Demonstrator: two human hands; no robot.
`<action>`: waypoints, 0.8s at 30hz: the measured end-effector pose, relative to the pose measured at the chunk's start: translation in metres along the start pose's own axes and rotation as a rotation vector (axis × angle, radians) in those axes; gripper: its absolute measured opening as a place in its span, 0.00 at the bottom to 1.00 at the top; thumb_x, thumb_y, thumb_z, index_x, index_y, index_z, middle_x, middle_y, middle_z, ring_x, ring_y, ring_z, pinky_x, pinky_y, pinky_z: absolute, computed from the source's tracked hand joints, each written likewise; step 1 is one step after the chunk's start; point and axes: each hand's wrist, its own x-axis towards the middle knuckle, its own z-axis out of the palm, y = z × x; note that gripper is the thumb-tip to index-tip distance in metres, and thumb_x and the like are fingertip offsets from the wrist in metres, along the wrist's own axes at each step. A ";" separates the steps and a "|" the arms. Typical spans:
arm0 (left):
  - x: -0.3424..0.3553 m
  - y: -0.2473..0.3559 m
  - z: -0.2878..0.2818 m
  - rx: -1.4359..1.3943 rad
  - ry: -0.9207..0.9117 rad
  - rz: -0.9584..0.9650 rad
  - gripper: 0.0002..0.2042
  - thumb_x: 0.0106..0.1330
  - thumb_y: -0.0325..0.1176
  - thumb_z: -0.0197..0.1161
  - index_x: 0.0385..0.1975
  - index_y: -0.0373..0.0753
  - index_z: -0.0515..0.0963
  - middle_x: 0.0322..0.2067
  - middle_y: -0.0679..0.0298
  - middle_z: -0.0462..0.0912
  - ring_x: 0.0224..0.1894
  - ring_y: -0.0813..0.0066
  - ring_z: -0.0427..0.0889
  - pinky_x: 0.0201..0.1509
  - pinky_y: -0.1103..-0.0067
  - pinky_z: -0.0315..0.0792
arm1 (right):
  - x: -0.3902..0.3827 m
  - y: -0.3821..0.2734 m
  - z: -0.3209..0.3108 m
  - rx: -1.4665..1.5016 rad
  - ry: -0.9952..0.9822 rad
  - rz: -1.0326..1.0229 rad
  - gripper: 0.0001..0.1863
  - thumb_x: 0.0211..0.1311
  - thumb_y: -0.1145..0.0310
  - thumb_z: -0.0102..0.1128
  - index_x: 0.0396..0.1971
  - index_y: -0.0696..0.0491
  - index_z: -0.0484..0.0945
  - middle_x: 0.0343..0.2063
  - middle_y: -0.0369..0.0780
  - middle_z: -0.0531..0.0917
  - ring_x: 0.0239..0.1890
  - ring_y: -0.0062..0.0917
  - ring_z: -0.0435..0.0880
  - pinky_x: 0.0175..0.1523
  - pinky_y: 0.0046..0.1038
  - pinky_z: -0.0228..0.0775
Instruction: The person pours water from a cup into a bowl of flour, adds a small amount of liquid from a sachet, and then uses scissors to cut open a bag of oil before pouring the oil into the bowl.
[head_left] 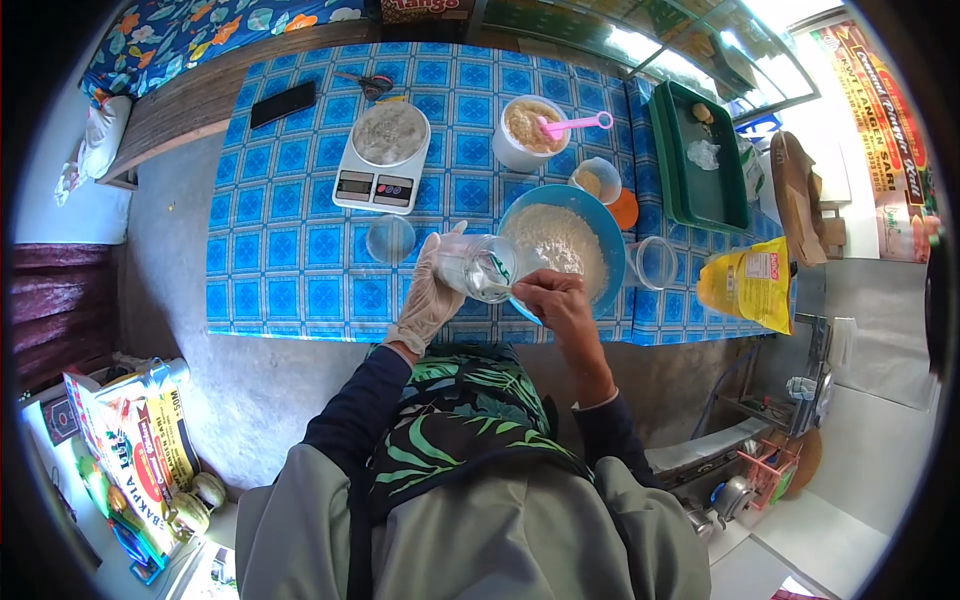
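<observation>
While the left grip [426, 300] wraps a tilted glass jar [483, 268] with whitish contents, the right grip [562, 302] pinches a thin utensil [506, 288] at its mouth. Just beyond the right grip, a blue bowl [616, 245] holds white powder; farther, a white tub [513, 154] holds tan granules.

The floor [260, 400] is gray. In the middle stands a table [290, 275] with a blue and white squares cloth. A long brown wooden bench [170, 120] sits past its left corner, and a blue cloth [215, 38] with orange and white flowers is behind it. Dark red cloth [65, 310] hangs at the far left. At the top right, bright light shines by a glass case [690, 45]. A colorful banner [870, 140] hangs on the right.
</observation>
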 end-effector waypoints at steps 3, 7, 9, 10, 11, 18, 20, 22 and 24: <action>0.007 -0.001 0.007 -0.073 -0.008 -0.025 0.30 0.71 0.47 0.57 0.66 0.34 0.60 0.57 0.53 0.73 0.60 0.61 0.74 0.68 0.63 0.68 | -0.005 -0.014 -0.012 0.180 0.018 0.032 0.06 0.57 0.73 0.65 0.25 0.60 0.83 0.13 0.29 0.72 0.14 0.08 0.63 0.19 0.15 0.48; 0.018 0.002 0.003 -0.150 0.018 -0.022 0.29 0.71 0.49 0.56 0.64 0.36 0.65 0.58 0.53 0.74 0.61 0.61 0.74 0.68 0.62 0.67 | -0.006 -0.026 -0.023 0.237 0.041 0.075 0.05 0.57 0.73 0.65 0.26 0.60 0.82 0.13 0.28 0.71 0.13 0.07 0.61 0.17 0.14 0.45; 0.021 0.003 0.002 -0.134 0.022 -0.018 0.29 0.71 0.49 0.57 0.64 0.36 0.65 0.58 0.53 0.74 0.61 0.61 0.73 0.68 0.61 0.67 | -0.005 -0.025 -0.027 0.311 0.047 0.078 0.05 0.57 0.73 0.66 0.27 0.59 0.81 0.13 0.28 0.70 0.11 0.08 0.60 0.15 0.14 0.44; 0.022 0.004 0.002 -0.120 0.024 -0.010 0.29 0.71 0.49 0.57 0.64 0.36 0.64 0.58 0.52 0.74 0.61 0.60 0.73 0.69 0.60 0.66 | -0.005 -0.025 -0.027 0.314 0.048 0.078 0.05 0.57 0.73 0.66 0.27 0.59 0.81 0.13 0.28 0.70 0.11 0.08 0.60 0.15 0.14 0.44; 0.024 0.003 0.002 -0.120 0.025 -0.020 0.29 0.71 0.49 0.57 0.64 0.36 0.64 0.58 0.52 0.74 0.61 0.60 0.73 0.69 0.60 0.66 | -0.004 -0.025 -0.030 0.351 0.060 0.103 0.05 0.57 0.73 0.66 0.27 0.59 0.81 0.13 0.29 0.71 0.10 0.08 0.60 0.14 0.14 0.44; 0.025 0.004 0.007 -0.045 0.009 0.013 0.29 0.72 0.49 0.55 0.63 0.34 0.65 0.57 0.52 0.75 0.60 0.56 0.74 0.67 0.59 0.68 | 0.004 -0.025 -0.063 0.478 0.145 0.117 0.05 0.56 0.74 0.67 0.27 0.59 0.81 0.14 0.31 0.73 0.09 0.09 0.61 0.14 0.14 0.45; 0.027 0.006 0.010 -0.027 0.007 0.022 0.29 0.72 0.50 0.54 0.64 0.35 0.64 0.58 0.52 0.75 0.61 0.57 0.74 0.68 0.59 0.66 | 0.008 -0.027 -0.081 0.475 0.200 0.065 0.05 0.56 0.74 0.67 0.27 0.59 0.81 0.14 0.31 0.73 0.09 0.09 0.61 0.14 0.14 0.45; 0.033 0.006 0.015 -0.020 0.018 0.025 0.29 0.72 0.51 0.54 0.65 0.35 0.64 0.58 0.52 0.74 0.60 0.57 0.74 0.69 0.57 0.65 | 0.016 -0.029 -0.102 0.473 0.247 0.016 0.05 0.56 0.74 0.67 0.27 0.59 0.82 0.14 0.31 0.73 0.09 0.09 0.61 0.14 0.14 0.46; 0.040 0.007 0.021 -0.046 0.053 0.040 0.29 0.72 0.51 0.54 0.64 0.35 0.64 0.58 0.52 0.74 0.60 0.57 0.74 0.68 0.55 0.65 | 0.027 -0.031 -0.123 0.463 0.381 -0.024 0.04 0.56 0.74 0.66 0.28 0.59 0.82 0.14 0.31 0.73 0.10 0.09 0.61 0.14 0.14 0.47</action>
